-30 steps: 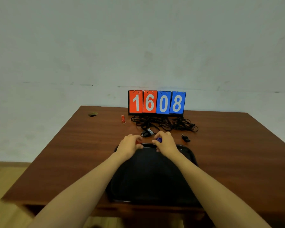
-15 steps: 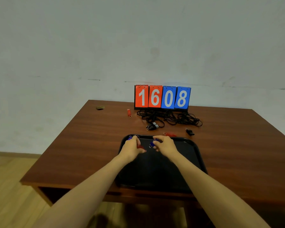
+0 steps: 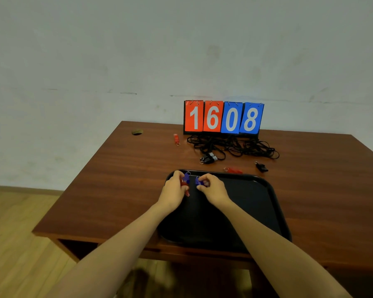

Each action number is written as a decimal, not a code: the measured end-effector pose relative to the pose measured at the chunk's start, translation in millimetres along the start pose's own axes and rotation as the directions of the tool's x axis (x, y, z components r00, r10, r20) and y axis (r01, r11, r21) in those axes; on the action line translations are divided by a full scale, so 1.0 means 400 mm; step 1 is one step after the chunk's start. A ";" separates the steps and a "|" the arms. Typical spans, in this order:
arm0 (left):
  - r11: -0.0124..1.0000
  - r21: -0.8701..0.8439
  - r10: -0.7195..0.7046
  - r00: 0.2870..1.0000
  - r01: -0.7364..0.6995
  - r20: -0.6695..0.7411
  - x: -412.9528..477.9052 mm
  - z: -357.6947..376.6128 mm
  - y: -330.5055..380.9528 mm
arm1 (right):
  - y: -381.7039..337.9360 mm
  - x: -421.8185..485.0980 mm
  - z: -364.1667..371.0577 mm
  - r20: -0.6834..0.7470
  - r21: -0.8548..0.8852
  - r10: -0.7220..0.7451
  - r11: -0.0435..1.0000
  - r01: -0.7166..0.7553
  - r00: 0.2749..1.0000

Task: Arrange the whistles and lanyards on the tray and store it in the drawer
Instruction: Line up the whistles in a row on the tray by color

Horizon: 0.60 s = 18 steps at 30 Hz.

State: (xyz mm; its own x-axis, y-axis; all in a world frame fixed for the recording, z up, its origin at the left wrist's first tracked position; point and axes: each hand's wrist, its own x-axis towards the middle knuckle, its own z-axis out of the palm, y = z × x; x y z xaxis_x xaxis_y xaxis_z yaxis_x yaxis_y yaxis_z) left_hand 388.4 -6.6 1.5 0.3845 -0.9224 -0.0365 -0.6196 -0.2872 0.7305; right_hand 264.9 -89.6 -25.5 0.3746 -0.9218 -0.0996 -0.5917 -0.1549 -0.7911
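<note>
A black tray (image 3: 267, 203) lies on the brown table near its front edge. Over the tray's far left corner, my left hand (image 3: 173, 191) holds a blue whistle (image 3: 186, 178) and a red whistle (image 3: 185, 186). My right hand (image 3: 213, 189) beside it grips another blue whistle (image 3: 198, 181). Behind the tray lie a red whistle (image 3: 234, 170), a black whistle (image 3: 261, 167), a black-and-grey whistle (image 3: 209, 157) and a tangle of black lanyards (image 3: 235, 146). Another red whistle (image 3: 176, 138) lies at the back left.
A flip scoreboard (image 3: 223, 117) reading 1608 stands at the table's back edge against the wall. A round cable hole (image 3: 137, 132) is in the table's far left corner. Wooden floor shows to the left and below.
Both hands drew back from behind the tray to over its far left corner, carrying the whistles. The camera view pulled back and shifted, showing more of the table.
</note>
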 end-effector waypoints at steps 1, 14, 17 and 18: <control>1.000 -0.014 -0.012 1.000 0.012 -0.002 0.003 0.001 -0.003 | 0.003 0.003 0.005 0.000 -0.015 -0.001 1.000 0.001 1.000; 1.000 0.014 0.013 0.998 -0.013 -0.057 0.012 0.007 -0.030 | -0.007 0.028 0.032 -0.028 -0.130 -0.054 0.990 0.050 0.998; 1.000 0.001 0.002 0.998 -0.002 -0.068 0.012 0.011 -0.031 | -0.009 0.027 0.039 -0.039 -0.169 -0.070 0.984 0.063 0.997; 1.000 0.004 0.006 0.997 -0.006 -0.071 0.012 0.012 -0.029 | -0.009 0.028 0.040 -0.043 -0.173 -0.071 0.983 0.062 0.997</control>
State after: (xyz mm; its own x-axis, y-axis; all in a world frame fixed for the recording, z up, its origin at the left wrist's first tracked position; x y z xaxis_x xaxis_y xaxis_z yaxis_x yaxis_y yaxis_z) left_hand 394.2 -8.8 -10.6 0.4283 -0.9035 0.0167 -0.6247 -0.2826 0.7279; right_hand 282.6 -93.5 -33.3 0.3844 -0.9230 -0.0175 -0.6820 -0.2712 -0.6792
